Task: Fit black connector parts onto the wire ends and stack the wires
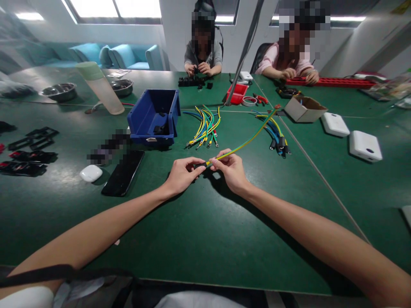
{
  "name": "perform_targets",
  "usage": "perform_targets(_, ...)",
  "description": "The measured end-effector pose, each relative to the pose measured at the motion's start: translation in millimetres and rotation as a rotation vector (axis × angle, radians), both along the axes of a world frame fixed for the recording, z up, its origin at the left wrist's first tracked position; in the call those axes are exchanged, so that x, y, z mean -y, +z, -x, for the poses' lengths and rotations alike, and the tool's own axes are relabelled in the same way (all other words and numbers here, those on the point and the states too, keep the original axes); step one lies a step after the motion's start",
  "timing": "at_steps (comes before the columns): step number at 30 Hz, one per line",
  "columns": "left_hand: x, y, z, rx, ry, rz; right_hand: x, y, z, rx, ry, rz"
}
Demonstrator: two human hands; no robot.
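Over the middle of the green table, my left hand (pixel 182 174) pinches the black sleeved end of a yellow-green wire (pixel 253 137). Just right of it, my right hand (pixel 233 172) grips the same wire close to the black part. The wire's free end rises to the upper right and shows bare copper. Beyond my hands lies a bundle of yellow, green and blue wires (pixel 205 127) with ring ends. A second bundle (pixel 278 136), with black-sleeved ends, lies farther right.
A blue bin (pixel 152 125) with black parts stands left of the wires. Nearer lie a black phone (pixel 123 174) and a white case (pixel 91 173). White boxes (pixel 365 145) and an open carton (pixel 304 109) sit right. Two people work across the table (pixel 224 239).
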State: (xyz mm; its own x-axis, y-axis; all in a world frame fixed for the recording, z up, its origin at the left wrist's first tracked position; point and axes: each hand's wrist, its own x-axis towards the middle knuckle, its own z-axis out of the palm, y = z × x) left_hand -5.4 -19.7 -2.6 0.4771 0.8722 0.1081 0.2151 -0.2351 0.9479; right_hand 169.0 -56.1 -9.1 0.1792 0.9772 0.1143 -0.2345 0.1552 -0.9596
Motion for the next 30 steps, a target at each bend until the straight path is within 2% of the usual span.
perform_targets(9,2.2,4.2,0.5,-0.008,-0.023,-0.003,1.2,1.8,0.3,0.017,-0.009,0.011)
perform_targets(15,0.5,9.8,4.6,0.116,-0.111,0.04,0.9,-0.2,-1.2,0.007,-0.029,-0.01)
perform_targets(20,0.1,9.6,3.3,0.144,-0.098,0.096,1.1,0.3,-0.8,0.012,-0.035,0.005)
perform_targets(30,0.7,8.3,3.0,0.165,-0.09,0.106,1.1,2.2,-0.6,0.012,-0.024,0.011)
